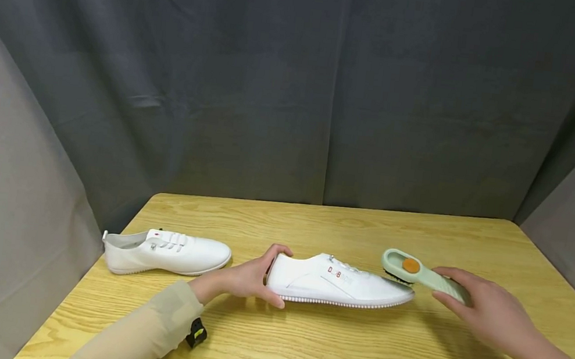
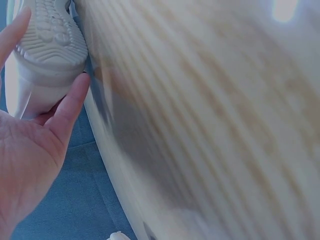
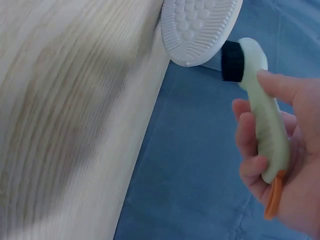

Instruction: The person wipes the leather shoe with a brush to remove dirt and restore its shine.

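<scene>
My left hand (image 1: 251,275) grips a white shoe (image 1: 329,283) by its heel, with the toe pointing right. Its ribbed sole (image 2: 52,37) shows in the left wrist view, thumb and fingers spread round the heel. In my right hand (image 1: 495,309) is a pale green shoe brush (image 1: 432,278) with an orange button and dark bristles. Fingers wrap its handle in the right wrist view, where an orange loop (image 3: 274,195) hangs from the end. The bristles (image 3: 232,61) are right at the shoe's toe.
A second white shoe (image 1: 166,253) stands on the wooden table (image 1: 301,345) at the left, toe to the right. Beside the left sleeve lies a small black item (image 1: 196,332) with a yellow mark. Dark grey curtain (image 1: 255,82) hangs behind the table.
</scene>
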A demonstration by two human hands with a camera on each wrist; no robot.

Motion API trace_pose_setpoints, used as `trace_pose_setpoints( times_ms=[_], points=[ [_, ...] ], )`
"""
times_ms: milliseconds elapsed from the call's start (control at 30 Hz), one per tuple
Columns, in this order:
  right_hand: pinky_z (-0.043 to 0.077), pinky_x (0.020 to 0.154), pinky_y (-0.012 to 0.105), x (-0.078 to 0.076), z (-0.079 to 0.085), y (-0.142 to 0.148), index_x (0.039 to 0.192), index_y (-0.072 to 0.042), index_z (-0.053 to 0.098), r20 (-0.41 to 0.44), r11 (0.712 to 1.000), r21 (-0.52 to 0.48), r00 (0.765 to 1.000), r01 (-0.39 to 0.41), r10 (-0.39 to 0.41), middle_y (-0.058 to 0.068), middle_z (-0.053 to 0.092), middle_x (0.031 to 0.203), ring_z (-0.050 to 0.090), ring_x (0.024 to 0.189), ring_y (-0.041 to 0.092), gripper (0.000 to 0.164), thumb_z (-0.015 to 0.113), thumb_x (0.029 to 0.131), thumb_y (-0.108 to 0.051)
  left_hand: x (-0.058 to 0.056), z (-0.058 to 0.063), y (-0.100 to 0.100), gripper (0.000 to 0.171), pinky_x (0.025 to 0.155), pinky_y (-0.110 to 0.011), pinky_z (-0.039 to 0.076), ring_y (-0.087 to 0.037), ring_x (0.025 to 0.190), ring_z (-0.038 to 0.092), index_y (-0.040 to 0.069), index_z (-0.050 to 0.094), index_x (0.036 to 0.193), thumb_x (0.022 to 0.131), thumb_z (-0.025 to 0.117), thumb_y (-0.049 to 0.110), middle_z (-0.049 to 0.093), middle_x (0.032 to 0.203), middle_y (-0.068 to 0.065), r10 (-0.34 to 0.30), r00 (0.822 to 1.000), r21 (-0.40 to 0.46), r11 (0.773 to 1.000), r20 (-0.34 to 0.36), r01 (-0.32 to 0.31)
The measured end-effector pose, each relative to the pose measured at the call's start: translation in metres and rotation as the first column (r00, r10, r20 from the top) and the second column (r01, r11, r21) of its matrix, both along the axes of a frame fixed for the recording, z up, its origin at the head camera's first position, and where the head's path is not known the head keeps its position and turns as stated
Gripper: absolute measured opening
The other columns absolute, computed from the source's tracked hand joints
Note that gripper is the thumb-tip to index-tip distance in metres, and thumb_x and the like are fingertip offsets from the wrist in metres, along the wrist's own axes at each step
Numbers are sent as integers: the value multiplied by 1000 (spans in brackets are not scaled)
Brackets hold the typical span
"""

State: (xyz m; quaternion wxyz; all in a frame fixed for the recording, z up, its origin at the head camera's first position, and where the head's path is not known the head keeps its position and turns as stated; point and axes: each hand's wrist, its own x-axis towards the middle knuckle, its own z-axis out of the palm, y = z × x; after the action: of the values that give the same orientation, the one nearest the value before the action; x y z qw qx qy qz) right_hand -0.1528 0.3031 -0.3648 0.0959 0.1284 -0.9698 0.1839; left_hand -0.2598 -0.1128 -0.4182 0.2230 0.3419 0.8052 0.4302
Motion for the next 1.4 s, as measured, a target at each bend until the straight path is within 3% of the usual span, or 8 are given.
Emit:
trace_pose_setpoints(
  times_ms=[133,367,600,700,933,1200,1300,1400],
  points=[
    [36,55,31,3,2,1,126,-10,61,-22,1000,-22,1000,-14,14,5,66,101,47,68,14,44,68,92,-36,0,0,-1,91,90,-28,45,-17,109,50,11,20,141,77,84,12,44,125,-8,1,1000,0,1000,-2,-1],
    [35,56,25,12,1,-17,123,-11,55,-14,988,-88,992,-130,129,-8,55,85,42,66,3,33,66,94,-23,1,0,-1,90,90,-28,45,-16,109,50,10,21,141,77,84,12,44,125,-8,8,1000,5,1000,-5,-8],
    [38,59,24,16,-4,-34,123,-14,53,68,967,-80,966,-244,249,-4,60,105,46,72,1,32,64,95,-27,2,0,0,90,91,-29,43,-17,108,49,14,22,140,76,85,14,45,123,-7,21,999,-19,1000,-38,-22],
    [37,56,23,17,-7,-30,121,-14,51,72,962,-83,961,-262,268,-5,59,101,45,69,0,30,64,95,-25,3,1,0,91,92,-29,41,-16,109,49,15,22,140,75,86,17,46,123,-6,22,998,-34,999,-54,-24],
    [33,48,23,19,-17,-1,118,-10,49,123,964,-148,963,-223,241,-9,45,75,35,56,0,25,61,97,-17,5,1,1,92,93,-30,41,-16,109,49,16,22,141,75,86,20,47,123,-6,26,998,-54,998,-62,-29],
    [29,50,26,18,-31,41,115,-4,48,106,989,-126,990,-80,94,-3,44,75,31,56,2,22,59,98,-12,4,2,0,91,93,-30,40,-15,109,49,25,23,139,74,87,23,47,122,-2,39,998,-69,997,-55,-43],
    [29,49,26,17,-30,41,116,-3,47,106,989,-134,991,-62,76,-2,41,72,32,56,3,22,57,99,-13,4,1,0,91,93,-30,40,-15,109,49,23,23,139,75,87,23,46,123,-2,37,998,-66,997,-54,-40],
    [31,48,26,14,-24,31,118,-4,46,128,980,-178,986,-88,112,-2,41,70,34,55,5,22,55,100,-14,4,0,0,91,93,-30,40,-15,110,49,22,23,140,75,86,22,46,123,-2,35,998,-67,997,-56,-38]
  ],
)
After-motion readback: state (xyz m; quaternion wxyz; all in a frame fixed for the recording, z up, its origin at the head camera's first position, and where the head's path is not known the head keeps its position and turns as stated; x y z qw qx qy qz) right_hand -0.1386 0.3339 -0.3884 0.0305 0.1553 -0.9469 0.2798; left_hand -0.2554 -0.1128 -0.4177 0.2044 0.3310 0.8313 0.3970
